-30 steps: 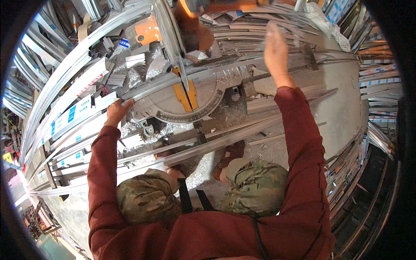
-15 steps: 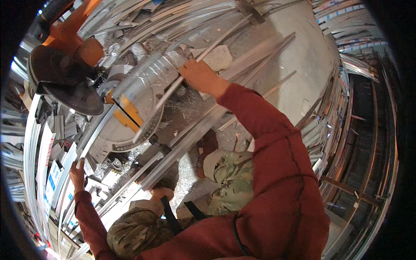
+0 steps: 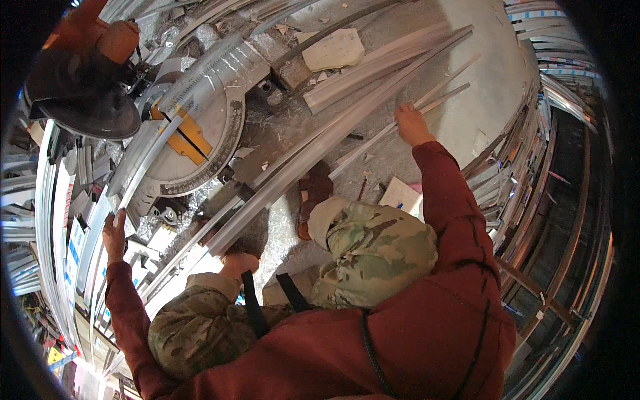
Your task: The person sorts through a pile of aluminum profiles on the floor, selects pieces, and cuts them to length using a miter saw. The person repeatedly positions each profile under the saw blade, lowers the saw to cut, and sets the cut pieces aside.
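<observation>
At the left, my left hand (image 3: 114,235) pinches the near end of a narrow white strip (image 3: 151,163). The strip lies across the round table of a miter saw (image 3: 227,143), over the yellow insert (image 3: 190,139) with its dark slot. My right hand (image 3: 412,125) is out to the right, low over the floor, its fingers curled on a thin pale strip (image 3: 451,79). Part of that strip is hidden behind the fingers. Wide clear-looking profiles (image 3: 333,137) run beside it. The dark saw head (image 3: 83,100) is raised clear of the white strip.
Stacked white profiles (image 3: 50,200) line the left. Long strips (image 3: 517,193) and a dark rack (image 3: 567,220) stand at the right. A cream offcut (image 3: 331,50) lies beyond the saw. A square pale piece (image 3: 401,195) lies by my right knee. Scraps litter the floor.
My right hand has moved right and nearer, away from the saw. The long strip it held over the saw table is gone from there. My left hand stays at the white strip's end.
</observation>
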The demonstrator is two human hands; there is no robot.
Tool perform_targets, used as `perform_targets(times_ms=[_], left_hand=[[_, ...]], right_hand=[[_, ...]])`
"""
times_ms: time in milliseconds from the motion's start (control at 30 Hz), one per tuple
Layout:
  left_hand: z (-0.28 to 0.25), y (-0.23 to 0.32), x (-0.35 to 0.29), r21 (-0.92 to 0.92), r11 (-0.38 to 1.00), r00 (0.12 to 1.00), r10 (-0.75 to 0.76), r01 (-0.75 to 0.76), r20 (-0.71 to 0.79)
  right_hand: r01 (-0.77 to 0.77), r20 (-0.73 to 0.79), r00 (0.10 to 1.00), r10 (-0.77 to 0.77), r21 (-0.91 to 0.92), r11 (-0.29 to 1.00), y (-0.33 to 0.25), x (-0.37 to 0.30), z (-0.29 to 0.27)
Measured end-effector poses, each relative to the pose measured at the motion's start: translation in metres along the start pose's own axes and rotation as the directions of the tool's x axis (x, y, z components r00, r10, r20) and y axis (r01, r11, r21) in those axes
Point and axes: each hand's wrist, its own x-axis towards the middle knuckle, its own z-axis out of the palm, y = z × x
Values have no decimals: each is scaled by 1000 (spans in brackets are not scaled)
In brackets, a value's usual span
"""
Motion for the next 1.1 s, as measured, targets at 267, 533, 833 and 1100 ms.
perform_targets(times_ms=[267,533,833,1100], left_hand=[[6,21,-9,36,998,996,52,-55,67],[3,38,-22,-16,998,996,64,-63,57],[5,189,-77,-170,960,929,263,-224,260],[-19,141,-78,-203,967,938,205,-151,279]], right_hand=[[38,362,920,-147,293,955,-85,27,54],[-283,-121,903,412,554,783,-97,-2,44],[553,-626,727,-282,289,782,-217,64,-172],[559,-452,735,-506,-21,829,-192,139,-152]])
